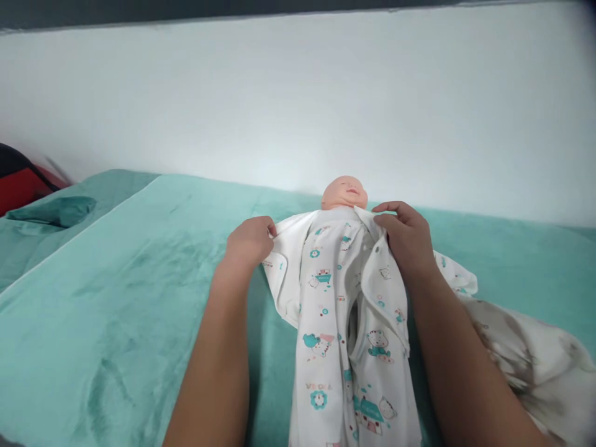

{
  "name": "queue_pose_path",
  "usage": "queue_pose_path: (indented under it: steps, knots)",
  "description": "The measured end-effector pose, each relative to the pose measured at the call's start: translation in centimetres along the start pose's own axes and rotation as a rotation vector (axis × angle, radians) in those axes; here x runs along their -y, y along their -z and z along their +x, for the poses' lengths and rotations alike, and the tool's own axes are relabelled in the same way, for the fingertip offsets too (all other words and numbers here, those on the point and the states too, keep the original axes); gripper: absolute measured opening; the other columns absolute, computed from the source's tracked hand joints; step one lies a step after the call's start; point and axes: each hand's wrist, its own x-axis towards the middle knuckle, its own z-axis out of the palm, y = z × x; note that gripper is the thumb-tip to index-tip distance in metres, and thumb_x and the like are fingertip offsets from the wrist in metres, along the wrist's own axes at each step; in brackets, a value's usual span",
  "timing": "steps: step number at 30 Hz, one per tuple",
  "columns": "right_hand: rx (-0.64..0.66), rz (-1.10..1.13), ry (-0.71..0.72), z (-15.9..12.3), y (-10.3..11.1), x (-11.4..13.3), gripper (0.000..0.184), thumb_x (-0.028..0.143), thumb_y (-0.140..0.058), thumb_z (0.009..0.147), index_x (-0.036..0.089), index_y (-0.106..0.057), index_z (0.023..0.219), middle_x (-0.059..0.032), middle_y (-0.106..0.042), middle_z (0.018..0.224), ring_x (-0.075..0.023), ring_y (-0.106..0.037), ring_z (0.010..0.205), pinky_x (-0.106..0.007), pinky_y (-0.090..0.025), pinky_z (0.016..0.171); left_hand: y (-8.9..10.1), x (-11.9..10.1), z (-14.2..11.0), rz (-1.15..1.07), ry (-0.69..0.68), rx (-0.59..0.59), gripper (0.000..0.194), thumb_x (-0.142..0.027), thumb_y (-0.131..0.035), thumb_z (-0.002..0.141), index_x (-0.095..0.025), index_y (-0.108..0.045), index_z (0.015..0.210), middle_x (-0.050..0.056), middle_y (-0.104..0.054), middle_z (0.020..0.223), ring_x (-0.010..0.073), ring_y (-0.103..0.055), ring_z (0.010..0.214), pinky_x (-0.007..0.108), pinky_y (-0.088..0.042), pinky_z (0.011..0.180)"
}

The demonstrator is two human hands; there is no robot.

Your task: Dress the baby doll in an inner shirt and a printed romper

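Observation:
A baby doll (345, 192) lies on its back, head at the far end, dressed in white baby pants (321, 335) printed with teal and pink animals. Under it is a matching baby shirt (291, 267), its front spread to both sides. At the left, my left hand (251, 241) is closed, pinching the shirt's edge near the doll's shoulder. My right hand (404, 234) bends over the opposite shoulder, thumb and fingers on the shirt's front flap near the collar. The doll's arms are hidden, and one printed sleeve (456, 273) sticks out beyond my right wrist.
A teal plush cover (153, 292) spreads beneath everything, with a fold at the far left. Close behind the doll's head rises a white wall (279, 105). A crumpled whitish cloth (544, 360) with brown patches lies by my right forearm. Something red and black (23, 186) shows at the left edge.

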Motion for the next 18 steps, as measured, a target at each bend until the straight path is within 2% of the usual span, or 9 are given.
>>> queue_pose_path:
  steps: [4,7,9,12,15,18]
  knots:
    - [-0.102,0.041,-0.043,0.1,0.2,-0.6,0.017,0.025,-0.065,0.066,0.021,-0.066,0.083,0.0067,-0.043,0.055,-0.0114,-0.034,0.052,-0.026,-0.027,0.049,1.6,0.6,-1.3,0.094,-0.023,0.098,0.024,-0.010,-0.057,0.064,-0.026,-0.065,0.080,0.007,-0.069,0.091,0.0233,-0.060,0.073,0.036,-0.045,0.068]
    - [-0.208,0.029,-0.056,0.2,0.7,-1.9,0.019,0.029,-0.066,0.066,0.020,-0.066,0.082,0.0046,-0.050,0.064,-0.0124,-0.040,0.057,-0.027,-0.033,0.053,2.1,0.7,-1.6,0.107,-0.047,0.107,0.020,-0.014,-0.057,0.071,-0.024,-0.066,0.086,0.010,-0.070,0.094,0.0273,-0.062,0.078,0.041,-0.047,0.074]
    - [-0.269,0.000,-0.069,0.1,1.2,-3.2,0.024,0.032,-0.068,0.066,0.019,-0.066,0.086,0.0036,-0.054,0.068,-0.0129,-0.043,0.060,-0.027,-0.035,0.055,1.9,0.5,-1.3,0.126,-0.093,0.095,0.019,-0.017,-0.053,0.079,-0.022,-0.066,0.092,0.014,-0.069,0.102,0.0308,-0.063,0.087,0.044,-0.047,0.078]
    - [-0.319,-0.043,-0.065,-0.7,2.1,-5.2,0.034,0.038,-0.069,0.067,0.018,-0.065,0.094,0.0036,-0.055,0.069,-0.0126,-0.045,0.058,-0.026,-0.036,0.053,0.4,-0.5,-0.6,0.127,-0.241,-0.020,0.026,-0.022,-0.045,0.090,-0.019,-0.065,0.106,0.014,-0.066,0.115,0.0304,-0.061,0.103,0.041,-0.047,0.084]
    - [-0.349,-0.103,-0.023,-1.6,3.6,-7.0,0.036,0.043,-0.068,0.071,0.018,-0.065,0.097,0.0045,-0.053,0.066,-0.0118,-0.045,0.055,-0.025,-0.036,0.051,-1.9,-1.7,0.1,0.061,-0.376,-0.155,0.030,-0.032,-0.047,0.094,-0.018,-0.060,0.117,0.011,-0.062,0.123,0.0270,-0.056,0.112,0.037,-0.047,0.088]
    - [-0.335,-0.225,0.002,-2.1,6.4,-8.6,0.038,0.046,-0.069,0.072,0.018,-0.065,0.097,0.0047,-0.053,0.063,-0.0128,-0.046,0.053,-0.026,-0.038,0.050,-4.1,-2.6,0.5,0.032,-0.456,-0.179,0.034,-0.041,-0.045,0.097,-0.020,-0.059,0.120,0.009,-0.062,0.124,0.0255,-0.056,0.113,0.037,-0.046,0.091]
